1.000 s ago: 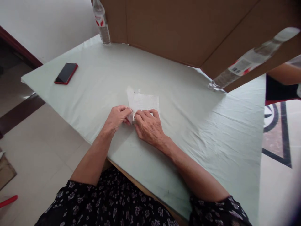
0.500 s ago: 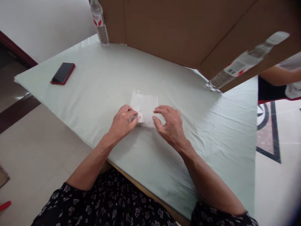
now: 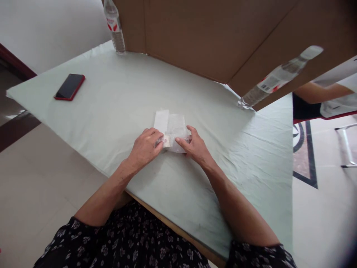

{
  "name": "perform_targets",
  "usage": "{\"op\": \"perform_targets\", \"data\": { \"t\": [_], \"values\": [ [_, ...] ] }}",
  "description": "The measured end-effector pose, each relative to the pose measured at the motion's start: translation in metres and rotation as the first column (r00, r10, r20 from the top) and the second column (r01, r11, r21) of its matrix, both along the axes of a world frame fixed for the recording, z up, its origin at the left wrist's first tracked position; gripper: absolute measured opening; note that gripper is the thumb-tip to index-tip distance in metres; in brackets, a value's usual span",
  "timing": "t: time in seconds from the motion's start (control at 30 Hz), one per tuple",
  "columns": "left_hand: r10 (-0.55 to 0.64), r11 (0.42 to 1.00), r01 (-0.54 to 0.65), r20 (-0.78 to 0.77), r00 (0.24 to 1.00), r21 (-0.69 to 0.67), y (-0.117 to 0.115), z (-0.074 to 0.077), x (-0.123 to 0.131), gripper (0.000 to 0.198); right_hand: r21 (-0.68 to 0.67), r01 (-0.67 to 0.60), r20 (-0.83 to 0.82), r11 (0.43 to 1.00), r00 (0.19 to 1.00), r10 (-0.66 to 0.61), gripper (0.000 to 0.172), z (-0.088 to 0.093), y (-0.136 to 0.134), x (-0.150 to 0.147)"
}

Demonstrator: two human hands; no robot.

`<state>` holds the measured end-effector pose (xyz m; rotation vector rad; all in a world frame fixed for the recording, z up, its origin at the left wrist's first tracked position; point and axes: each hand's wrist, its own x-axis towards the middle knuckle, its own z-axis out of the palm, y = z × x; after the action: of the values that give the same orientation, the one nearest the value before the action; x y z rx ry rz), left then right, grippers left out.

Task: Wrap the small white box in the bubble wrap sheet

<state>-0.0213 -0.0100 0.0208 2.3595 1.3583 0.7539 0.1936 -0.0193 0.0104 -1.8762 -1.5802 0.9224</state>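
Note:
A thin translucent white sheet (image 3: pixel 176 123) lies on the pale green cloth, with a whiter, more opaque strip (image 3: pixel 161 120) along its left side. My left hand (image 3: pixel 146 146) is closed at the sheet's near left corner, pinching a small whitish piece (image 3: pixel 166 140) with something shiny at the fingertips; the details are too small to tell. At the sheet's right edge, my right hand (image 3: pixel 194 145) has its thumb over the sheet and its fingers curled around that edge, gripping it. Some of the right fingers are hidden.
A phone with a red case (image 3: pixel 69 87) lies at the back left. Two water bottles (image 3: pixel 115 29) (image 3: pixel 275 80) stand against a brown cardboard panel (image 3: pixel 189 37). Beyond the table's right edge, another person's arm (image 3: pixel 320 92) shows.
My right hand has moved left and closed on the sheet's right edge. The sheet's left part now shows as a distinct opaque strip. The view has shifted slightly.

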Motion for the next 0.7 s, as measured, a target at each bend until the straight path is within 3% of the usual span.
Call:
{"op": "perform_targets", "data": {
  "t": [0.13,0.43,0.57,0.7],
  "values": [
    [-0.002,1.000,0.002,-0.053,0.999,-0.002,0.002,0.003,0.001,0.013,0.077,0.018,-0.010,0.997,1.000,-0.017,0.094,-0.006,0.008,-0.011],
    [-0.038,0.999,0.039,-0.151,0.988,0.005,0.002,0.005,0.005,0.015,0.162,-0.061,0.169,0.985,0.985,0.033,0.083,-0.003,0.011,-0.027],
    [-0.047,0.999,0.043,-0.190,0.981,-0.021,0.002,0.006,0.006,0.017,0.217,0.003,0.009,0.976,1.000,-0.005,0.077,0.001,0.012,-0.029],
    [-0.056,0.997,0.046,-0.206,0.977,-0.056,0.003,0.008,0.007,0.017,0.140,0.074,-0.222,0.987,0.974,-0.042,0.080,0.003,0.012,-0.037]
  ]
}}
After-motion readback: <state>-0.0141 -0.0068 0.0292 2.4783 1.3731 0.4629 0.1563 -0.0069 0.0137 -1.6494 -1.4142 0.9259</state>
